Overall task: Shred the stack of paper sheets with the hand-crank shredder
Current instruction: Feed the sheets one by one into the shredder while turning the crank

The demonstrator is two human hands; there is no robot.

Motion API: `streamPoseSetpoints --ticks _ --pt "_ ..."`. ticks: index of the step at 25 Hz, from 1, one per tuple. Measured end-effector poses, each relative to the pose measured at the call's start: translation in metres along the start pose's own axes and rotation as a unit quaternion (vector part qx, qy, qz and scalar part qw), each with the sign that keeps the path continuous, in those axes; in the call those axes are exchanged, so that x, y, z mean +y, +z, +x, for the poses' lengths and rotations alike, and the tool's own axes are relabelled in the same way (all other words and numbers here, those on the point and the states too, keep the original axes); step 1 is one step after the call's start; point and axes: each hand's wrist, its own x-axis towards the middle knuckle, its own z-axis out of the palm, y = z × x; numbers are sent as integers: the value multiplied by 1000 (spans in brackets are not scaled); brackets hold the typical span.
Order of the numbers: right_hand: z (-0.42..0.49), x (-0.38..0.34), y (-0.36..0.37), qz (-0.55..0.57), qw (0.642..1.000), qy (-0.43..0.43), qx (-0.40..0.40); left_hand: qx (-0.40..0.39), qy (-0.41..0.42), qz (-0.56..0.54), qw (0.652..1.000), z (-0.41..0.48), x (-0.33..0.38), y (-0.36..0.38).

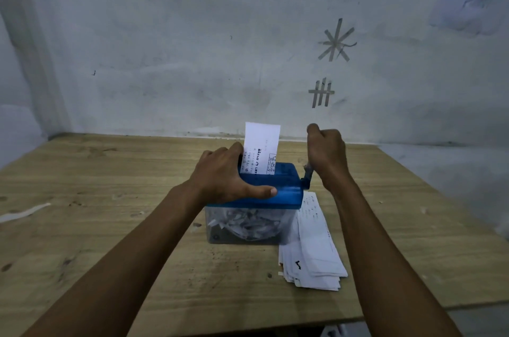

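A small hand-crank shredder with a blue top and a clear bin full of paper strips stands mid-table. One printed white sheet stands upright in its slot. My left hand grips the blue top, thumb along the front edge and fingers behind near the sheet. My right hand is closed round the crank handle on the shredder's right side, raised above the top. A stack of white paper sheets lies on the table to the right of the bin.
The wooden table butts against a grey wall with tape marks. A white paper scrap lies at the table's left edge. Small bits of paper dot the surface around the shredder.
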Motion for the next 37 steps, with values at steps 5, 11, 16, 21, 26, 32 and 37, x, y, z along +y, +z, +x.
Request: streamPoseSetpoints --ticks 5,11,16,21,26,32,37 --pt "42 19 27 4 989 109 -98 7 11 -25 1000 -1 0 -1" --pt "15 81 43 82 945 245 -199 18 -12 -19 1000 0 1 2" --pt "-52 86 18 93 964 217 -124 17 -36 6 999 0 4 2" --pt "-71 34 -18 -88 996 21 -12 19 -17 13 1000 -1 2 1" --pt "-33 6 -9 -94 990 -28 101 19 8 22 1000 -1 3 2" --pt "33 3 16 -32 998 46 -25 20 10 5 1000 2 0 2" --pt "44 38 38 -38 974 157 -160 19 14 -16 1000 0 3 1"
